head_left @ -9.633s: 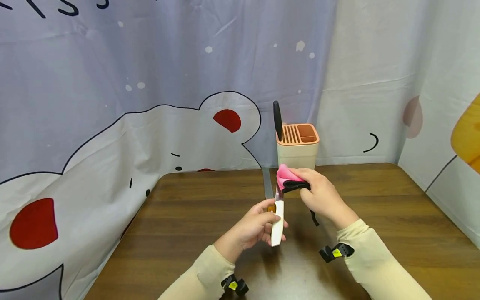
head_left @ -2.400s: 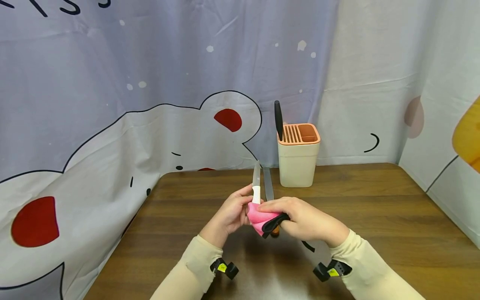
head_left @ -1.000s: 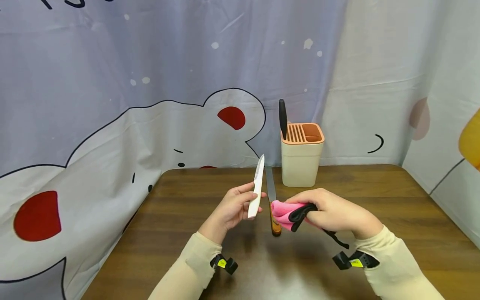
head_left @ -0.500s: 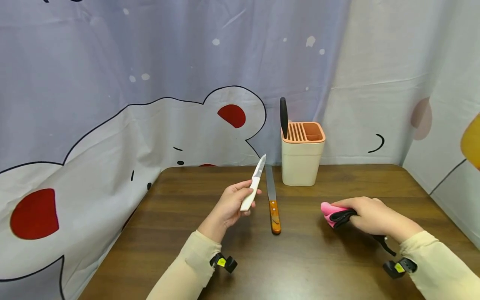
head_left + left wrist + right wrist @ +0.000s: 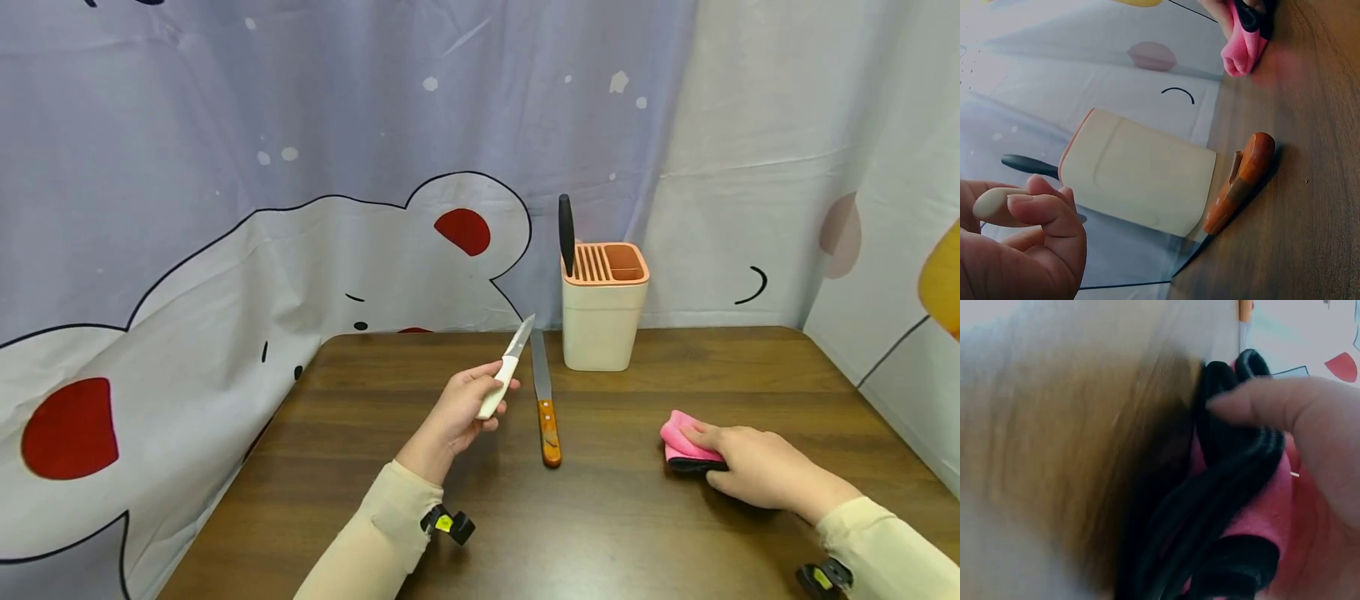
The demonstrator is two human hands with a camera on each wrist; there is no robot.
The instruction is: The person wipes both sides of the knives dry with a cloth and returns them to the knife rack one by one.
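Observation:
My left hand grips the white handle of a small knife above the table, its blade slanting up and away to the right. In the left wrist view the pale handle end pokes out between thumb and fingers. On the right side of the table, my right hand holds a folded pink cloth with black edging, low at the tabletop. The right wrist view has the thumb over the black folds; the other fingers are mostly hidden. A second knife with an orange-brown wooden handle lies between the hands.
A cream knife block with an orange slotted top stands at the back of the wooden table. One black-handled knife is upright in its left slot. A patterned curtain hangs behind the table.
Earlier the cloth was on the white-handled knife's blade, then its handle. Since then my right hand has carried the cloth right and down to the table. The left hand keeps the knife, now tilted right.

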